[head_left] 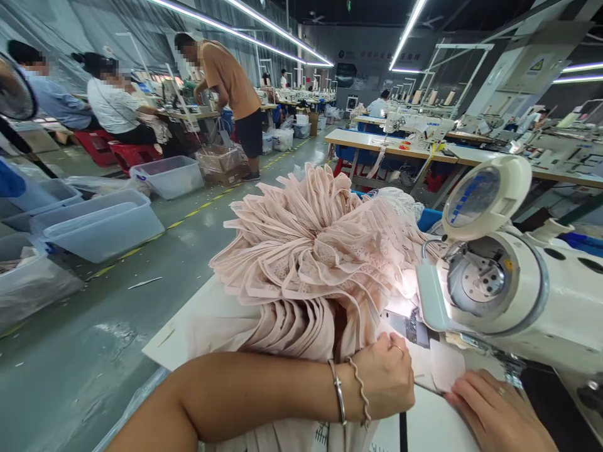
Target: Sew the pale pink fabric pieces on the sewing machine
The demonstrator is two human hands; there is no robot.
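A sewing machine (532, 276) stands on the right, its round end cover tilted up. Beside its lit sewing area, my left hand (384, 376) is closed, fingers curled against pale pink fabric; what lies inside the fist is hidden. My right hand (494, 408) has its fingers together at the lower edge of a small pale pink fabric piece (445, 365), its thumb out of sight. A large gathered heap of pale pink fabric pieces with lacy parts (301, 238) rises behind my left forearm. More folded layers (292, 326) lie just beyond that forearm.
The white worktable (174, 333) ends at the left, above the floor. Clear plastic bins (101, 226) stand there. A person in an orange shirt (230, 78) bends over a table, near seated people. Other sewing tables (396, 144) stand ahead.
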